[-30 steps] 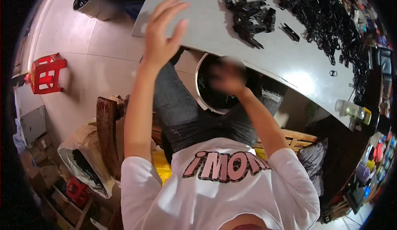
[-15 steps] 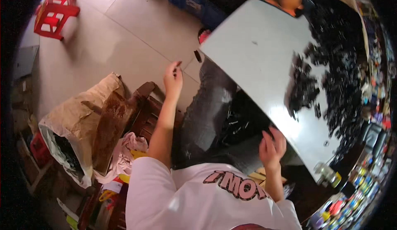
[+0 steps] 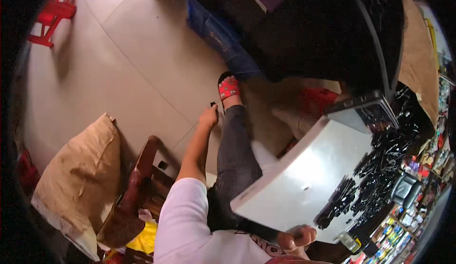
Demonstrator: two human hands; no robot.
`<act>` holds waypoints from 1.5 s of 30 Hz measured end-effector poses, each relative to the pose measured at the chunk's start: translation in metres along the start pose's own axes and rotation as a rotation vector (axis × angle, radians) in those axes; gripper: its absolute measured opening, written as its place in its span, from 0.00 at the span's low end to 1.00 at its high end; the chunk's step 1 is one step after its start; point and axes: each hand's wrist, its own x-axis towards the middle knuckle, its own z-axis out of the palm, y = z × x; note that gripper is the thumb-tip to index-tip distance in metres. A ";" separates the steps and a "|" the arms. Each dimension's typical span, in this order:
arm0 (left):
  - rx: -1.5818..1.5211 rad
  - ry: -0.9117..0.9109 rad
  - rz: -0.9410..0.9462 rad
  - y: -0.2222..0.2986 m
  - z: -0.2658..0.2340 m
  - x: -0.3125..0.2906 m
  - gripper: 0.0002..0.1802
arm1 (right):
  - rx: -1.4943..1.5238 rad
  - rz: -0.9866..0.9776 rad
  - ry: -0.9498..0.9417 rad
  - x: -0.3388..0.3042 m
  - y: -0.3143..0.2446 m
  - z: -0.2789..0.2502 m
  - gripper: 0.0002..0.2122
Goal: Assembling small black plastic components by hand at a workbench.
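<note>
My left hand (image 3: 208, 117) reaches down over the floor beside my leg, its fingers closed on a small black piece (image 3: 213, 104). Just to its right is a foot in a red patterned slipper (image 3: 229, 87). My right hand (image 3: 298, 240) is at the near edge of the white tabletop (image 3: 285, 193), fingers loosely bent and apart, with nothing visible in them. Many glossy black pieces (image 3: 356, 188) lie heaped on the tabletop's right part. Near my right hand stands a small clear container with a yellow band (image 3: 349, 241).
A brown wooden seat (image 3: 128, 207) and a large tan sack (image 3: 83, 169) are at my left. Another small black thing (image 3: 162, 165) lies on the floor. A red stool (image 3: 54, 14) and blue crate (image 3: 209, 29) are farther off. A dark-framed device (image 3: 363, 107) stands on the table.
My left hand has lowered and now grips a small black piece. My view has swung left and down, bringing the slippered foot into sight. My right hand appears lower, at the tabletop's edge.
</note>
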 end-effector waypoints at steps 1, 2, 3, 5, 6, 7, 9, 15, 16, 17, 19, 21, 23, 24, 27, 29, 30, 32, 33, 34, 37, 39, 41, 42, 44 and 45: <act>0.042 0.034 -0.002 -0.006 0.005 0.003 0.16 | -0.029 -0.076 -0.154 -0.007 0.007 -0.014 0.17; 0.086 0.065 0.004 -0.008 0.010 0.008 0.16 | 0.011 0.014 -0.175 -0.009 0.003 -0.019 0.17; 0.087 0.055 0.017 -0.009 0.013 0.013 0.16 | 0.052 0.105 -0.193 -0.009 -0.001 -0.021 0.16; 0.250 0.006 -0.091 -0.016 0.012 0.022 0.16 | 0.047 0.061 -0.160 -0.007 0.002 -0.016 0.15; 0.254 0.010 -0.087 -0.026 0.013 0.025 0.16 | 0.056 0.010 -0.124 -0.006 0.004 -0.013 0.13; 0.252 -0.013 -0.096 -0.039 0.014 0.025 0.16 | 0.057 0.014 -0.116 -0.009 0.002 -0.006 0.13; 0.256 -0.036 -0.086 -0.037 0.014 0.013 0.17 | 0.041 0.113 0.136 -0.014 -0.003 0.010 0.08; -0.187 0.227 0.046 -0.046 -0.006 -0.061 0.15 | 0.209 0.372 0.330 -0.044 -0.009 0.031 0.07; -0.367 0.295 0.087 -0.044 -0.012 -0.079 0.13 | 0.010 -0.083 0.066 -0.001 0.001 0.009 0.10; -0.549 0.359 0.138 -0.033 -0.026 -0.095 0.12 | 0.004 -0.120 0.056 0.000 0.002 0.008 0.10; -0.670 0.352 0.283 0.003 -0.061 -0.143 0.09 | -0.020 -0.069 0.047 0.013 -0.004 0.004 0.10; -0.794 0.364 0.409 0.038 -0.100 -0.205 0.07 | -0.015 -0.074 0.064 0.019 -0.005 0.005 0.08; -0.621 0.437 0.549 0.070 -0.123 -0.260 0.04 | -0.036 -0.058 0.093 0.021 -0.006 0.006 0.07; -0.602 0.435 0.567 0.077 -0.131 -0.283 0.04 | 0.027 -0.086 0.068 0.023 -0.005 0.002 0.08; -0.385 0.051 0.837 0.102 -0.148 -0.338 0.03 | 0.085 -0.033 0.061 0.023 -0.007 -0.006 0.09; -0.269 -0.006 0.976 0.120 -0.137 -0.368 0.05 | 0.161 -0.014 0.076 0.023 -0.005 -0.014 0.11; -0.172 -0.085 0.986 0.124 -0.127 -0.375 0.06 | 0.240 -0.014 0.076 0.020 -0.007 -0.019 0.12; -0.008 -0.245 0.969 0.135 -0.100 -0.386 0.07 | 0.268 0.023 0.073 0.004 -0.008 -0.031 0.13; 0.119 -0.353 0.931 0.145 -0.090 -0.393 0.08 | 0.297 0.050 0.059 -0.005 -0.008 -0.036 0.14; 0.213 -0.355 0.949 0.147 -0.072 -0.393 0.09 | 0.296 0.052 0.077 -0.016 -0.007 -0.038 0.15; 0.400 -0.369 0.937 0.153 -0.036 -0.402 0.12 | 0.274 0.097 0.065 -0.044 -0.009 -0.054 0.14; 0.495 -0.396 0.926 0.162 -0.026 -0.408 0.13 | 0.263 0.155 0.079 -0.062 -0.006 -0.058 0.13; 0.530 -0.401 1.017 0.177 -0.023 -0.418 0.17 | 0.239 0.222 0.109 -0.078 -0.001 -0.064 0.13; 0.524 -0.422 1.067 0.186 -0.024 -0.421 0.20 | 0.248 0.250 0.123 -0.085 0.001 -0.065 0.13; 0.405 -0.445 1.209 0.219 -0.038 -0.433 0.19 | 0.237 0.314 0.171 -0.098 0.008 -0.067 0.14; 0.263 -0.370 1.383 0.225 -0.039 -0.431 0.18 | 0.249 0.352 0.167 -0.101 0.012 -0.073 0.13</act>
